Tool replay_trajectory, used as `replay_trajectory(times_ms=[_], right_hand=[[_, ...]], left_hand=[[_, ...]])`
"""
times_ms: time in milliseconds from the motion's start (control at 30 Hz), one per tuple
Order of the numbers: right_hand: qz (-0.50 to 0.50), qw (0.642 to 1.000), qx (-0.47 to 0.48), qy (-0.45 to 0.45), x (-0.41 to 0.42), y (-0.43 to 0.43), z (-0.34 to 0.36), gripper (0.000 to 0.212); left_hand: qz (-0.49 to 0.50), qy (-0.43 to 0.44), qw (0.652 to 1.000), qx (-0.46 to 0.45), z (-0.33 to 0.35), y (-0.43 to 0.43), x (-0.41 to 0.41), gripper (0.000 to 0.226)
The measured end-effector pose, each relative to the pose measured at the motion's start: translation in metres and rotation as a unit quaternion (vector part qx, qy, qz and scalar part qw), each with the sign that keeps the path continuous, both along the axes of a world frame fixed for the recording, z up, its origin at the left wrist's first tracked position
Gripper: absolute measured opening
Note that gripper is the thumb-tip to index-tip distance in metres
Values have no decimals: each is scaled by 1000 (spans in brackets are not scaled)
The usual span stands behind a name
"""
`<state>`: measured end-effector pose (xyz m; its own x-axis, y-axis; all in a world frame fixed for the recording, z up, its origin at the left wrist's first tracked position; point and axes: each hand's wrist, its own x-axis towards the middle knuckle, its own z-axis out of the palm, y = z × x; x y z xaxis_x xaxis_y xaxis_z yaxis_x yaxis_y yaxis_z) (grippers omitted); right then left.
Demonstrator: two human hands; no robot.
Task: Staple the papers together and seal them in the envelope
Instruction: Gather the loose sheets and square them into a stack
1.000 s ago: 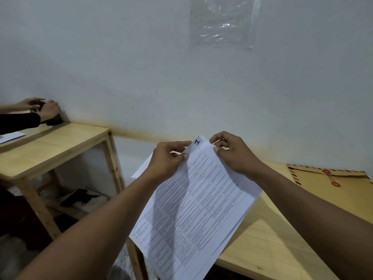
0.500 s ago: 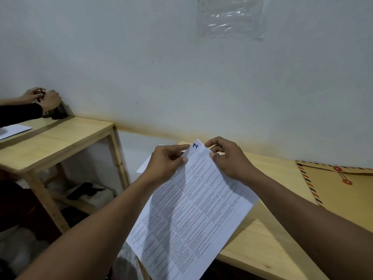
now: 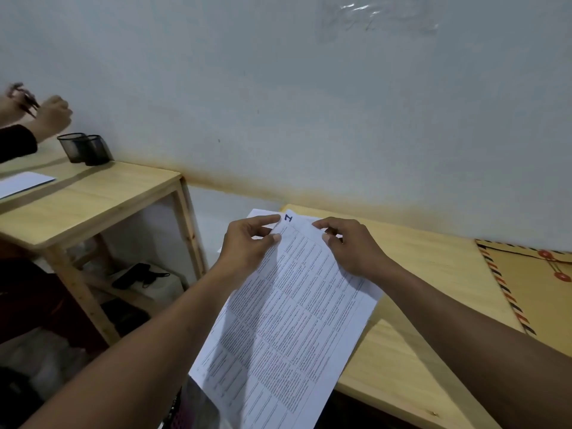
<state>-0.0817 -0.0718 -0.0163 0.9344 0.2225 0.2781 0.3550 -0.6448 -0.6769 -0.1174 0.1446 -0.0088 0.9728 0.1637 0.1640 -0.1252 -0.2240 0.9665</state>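
A stack of white printed sheets of paper (image 3: pixel 288 320), covered with a table of small text and marked with a blue handwritten "1" at the top corner, is held slanted over the left edge of a light wooden table (image 3: pixel 433 258). Its top edge is pinched by the left hand (image 3: pixel 247 246) and by the right hand (image 3: pixel 353 249). A second sheet's corner is seen behind. A brown string-tie envelope with a striped border (image 3: pixel 538 292) lies flat on the table, well to the right.

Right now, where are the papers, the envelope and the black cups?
papers (image 3: pixel 288 320), head view, middle of the printed top sheet.
envelope (image 3: pixel 532 305), head view, bare brown front.
black cups (image 3: pixel 74 148), head view, wall of the left cup.
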Motion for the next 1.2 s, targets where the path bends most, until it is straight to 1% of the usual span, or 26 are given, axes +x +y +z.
replay_trajectory(times_ms=[100, 267, 433, 500, 600, 633, 700, 767, 800, 900, 933, 1000, 1100, 1133, 1200], right_hand=[[2, 1000, 13, -1, 5, -1, -1, 30], [0, 1000, -15, 6, 9, -6, 0, 32], [-29, 998, 4, 54, 10, -23, 1, 22], [-55, 996, 38, 63, 8, -29, 0, 17], [-108, 981, 128, 94, 8, -31, -7, 12], [-122, 974, 157, 104, 7, -30, -10, 13], [-133, 963, 197, 123, 6, -28, -12, 23], [-131, 959, 214, 131, 4, -26, -12, 30], [-127, 959, 216, 129, 3, -26, -11, 30], [-121, 957, 236, 118, 3, -26, -8, 11], [-126, 952, 253, 121, 4, -27, -8, 9], [-138, 928, 307, 161, 7, -29, -10, 13], [-136, 883, 387, 228, 7, -27, -14, 10], [-132, 875, 401, 236, 7, -26, -16, 10], [-124, 873, 412, 231, 6, -22, -16, 14]], left_hand=[[9, 0, 1000, 25, -3, 1, 4, 35], [17, 4, 997, 79, -3, 2, 9, 33], [48, -7, 998, 27, -4, 9, 12, 33], [56, -5, 998, 12, -4, 11, 14, 34], [45, -3, 999, -13, -2, 9, 14, 34], [38, -3, 999, -17, 0, 8, 14, 34], [24, -4, 1000, -18, 3, 4, 12, 35], [10, -8, 1000, -13, 5, 2, 10, 36], [7, -11, 1000, -8, 6, 2, 10, 36], [27, -12, 1000, -3, 6, 6, 13, 35], [38, -13, 999, -8, 6, 7, 13, 35], [53, -17, 998, -24, 7, 10, 15, 35], [53, -20, 998, -33, 8, 10, 17, 36], [49, -21, 998, -30, 8, 10, 17, 35], [37, -22, 999, -22, 7, 9, 18, 35]])
